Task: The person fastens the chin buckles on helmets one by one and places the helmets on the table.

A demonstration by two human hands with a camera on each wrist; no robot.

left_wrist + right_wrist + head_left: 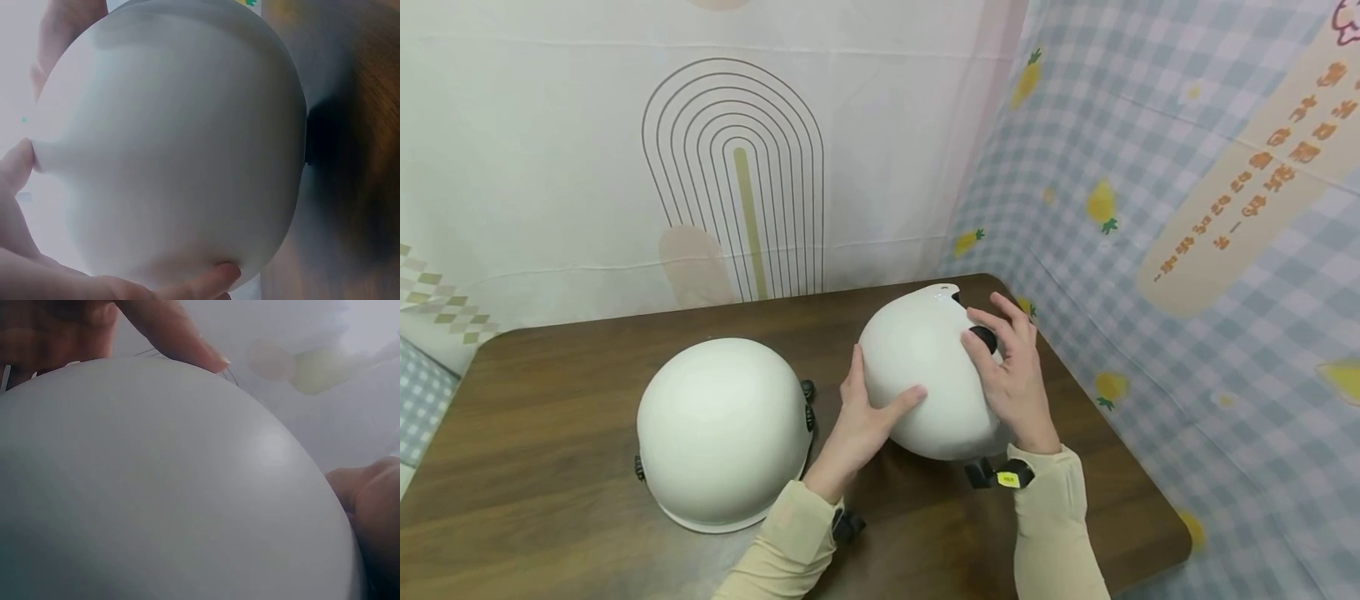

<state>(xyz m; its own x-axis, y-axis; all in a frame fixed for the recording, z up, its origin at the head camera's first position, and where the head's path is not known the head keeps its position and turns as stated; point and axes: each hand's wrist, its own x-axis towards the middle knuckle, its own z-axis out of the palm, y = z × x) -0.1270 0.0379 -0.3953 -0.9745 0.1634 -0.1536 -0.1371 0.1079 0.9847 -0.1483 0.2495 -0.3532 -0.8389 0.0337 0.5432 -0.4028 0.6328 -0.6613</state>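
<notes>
A white helmet (917,375) is tipped on its side above the right part of the table, its rim facing right. My left hand (868,421) grips its shell, thumb across the front and fingers round the left side. In the left wrist view, those fingertips (226,272) press on the smooth white shell (187,150). At the helmet's right side, my right hand (1017,375) pinches a black round piece (983,338) between thumb and fingers. How that piece joins the helmet is hidden. The right wrist view shows mostly shell (175,481).
A second white helmet (722,433) rests dome up on the brown wooden table (542,467), left of my hands, with black fittings (808,404) at its side. Printed cloth (887,158) hangs behind the table, and checked cloth (1075,250) lines the right side.
</notes>
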